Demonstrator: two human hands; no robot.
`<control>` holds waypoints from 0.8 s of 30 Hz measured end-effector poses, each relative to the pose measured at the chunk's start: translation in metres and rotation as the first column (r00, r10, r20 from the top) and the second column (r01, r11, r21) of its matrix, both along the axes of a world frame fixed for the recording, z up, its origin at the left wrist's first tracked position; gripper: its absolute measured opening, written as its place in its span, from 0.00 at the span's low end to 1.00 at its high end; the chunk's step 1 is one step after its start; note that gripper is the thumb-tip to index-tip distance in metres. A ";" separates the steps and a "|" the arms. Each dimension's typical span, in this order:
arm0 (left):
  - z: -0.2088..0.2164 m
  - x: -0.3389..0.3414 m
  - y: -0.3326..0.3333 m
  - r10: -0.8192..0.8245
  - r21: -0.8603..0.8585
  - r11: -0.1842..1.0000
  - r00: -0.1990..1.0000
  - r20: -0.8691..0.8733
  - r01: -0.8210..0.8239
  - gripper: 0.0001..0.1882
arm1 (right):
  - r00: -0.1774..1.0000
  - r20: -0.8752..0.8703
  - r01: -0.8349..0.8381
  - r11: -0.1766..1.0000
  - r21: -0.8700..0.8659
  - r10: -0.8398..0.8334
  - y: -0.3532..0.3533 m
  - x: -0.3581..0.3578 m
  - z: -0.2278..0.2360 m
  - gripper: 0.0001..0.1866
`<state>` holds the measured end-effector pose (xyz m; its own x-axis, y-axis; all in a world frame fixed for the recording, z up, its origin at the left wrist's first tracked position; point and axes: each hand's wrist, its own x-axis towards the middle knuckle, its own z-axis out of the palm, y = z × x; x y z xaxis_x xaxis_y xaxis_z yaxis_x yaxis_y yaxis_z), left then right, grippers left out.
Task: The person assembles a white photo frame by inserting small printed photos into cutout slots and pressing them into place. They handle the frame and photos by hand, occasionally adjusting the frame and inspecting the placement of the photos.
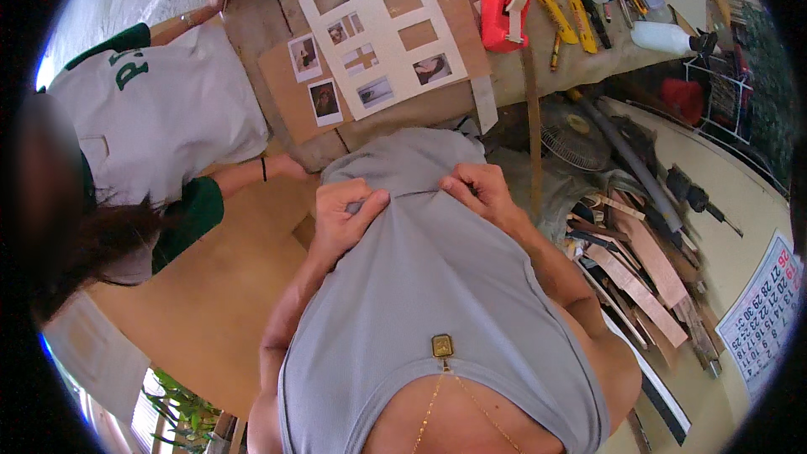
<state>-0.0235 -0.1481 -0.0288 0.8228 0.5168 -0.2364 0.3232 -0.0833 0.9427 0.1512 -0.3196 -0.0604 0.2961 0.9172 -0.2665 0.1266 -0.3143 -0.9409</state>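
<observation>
numbers (767, 313) on calendar (782, 254); green letters (131, 72) on white apron (189, 109)

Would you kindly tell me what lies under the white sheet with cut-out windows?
A brown board shows past the left and right edges of the white sheet; whatever its solid parts cover cannot be seen.

Soft, fairly bright light, white glare beside the green plants (181, 403) at lower left, shadow beneath the table (609, 65), straight edges bowing toward a black rim, blurred patch far left.
</observation>
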 end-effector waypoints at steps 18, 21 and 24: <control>-0.080 0.013 0.054 -0.094 0.271 0.957 0.995 -0.039 0.102 0.11 | 0.474 -0.113 0.880 0.475 0.020 -0.873 -0.036 0.000 -0.060 0.11; -0.077 0.041 0.059 -0.135 0.280 0.952 0.991 0.025 0.122 0.11 | 0.436 -0.109 0.900 0.431 0.068 -0.894 -0.047 0.017 -0.058 0.15; -0.064 0.076 0.051 -0.205 0.024 0.978 0.976 -0.072 0.207 0.13 | 0.294 -0.115 0.932 0.258 0.254 -0.949 -0.069 0.113 -0.065 0.20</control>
